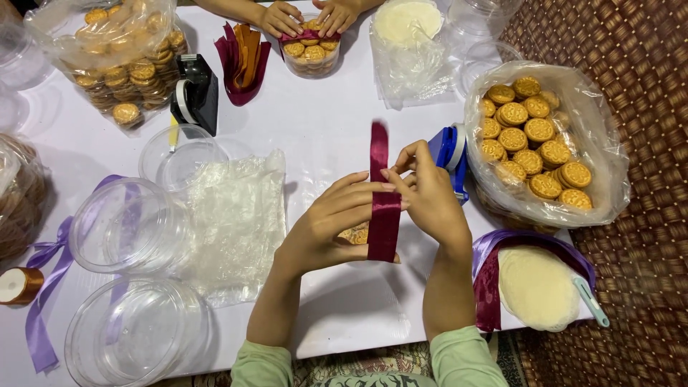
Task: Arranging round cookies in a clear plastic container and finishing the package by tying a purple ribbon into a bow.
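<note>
My left hand (326,226) rests over a clear cookie-filled jar (355,234), its fingers pressing a dark red ribbon (383,208) against it. My right hand (428,192) pinches the same ribbon near its upper part. The ribbon runs upright over the jar, one end lying on the white table (322,129). A blue tape dispenser (450,152) sits just right of my right hand.
An open bag of round cookies (537,147) lies at right, another bag (122,57) far left. Empty clear jars (129,226) and lids stand at left with purple ribbon (43,287). A black tape dispenser (195,93), cut ribbons (244,57) and another person's hands (308,16) on a jar are at the back.
</note>
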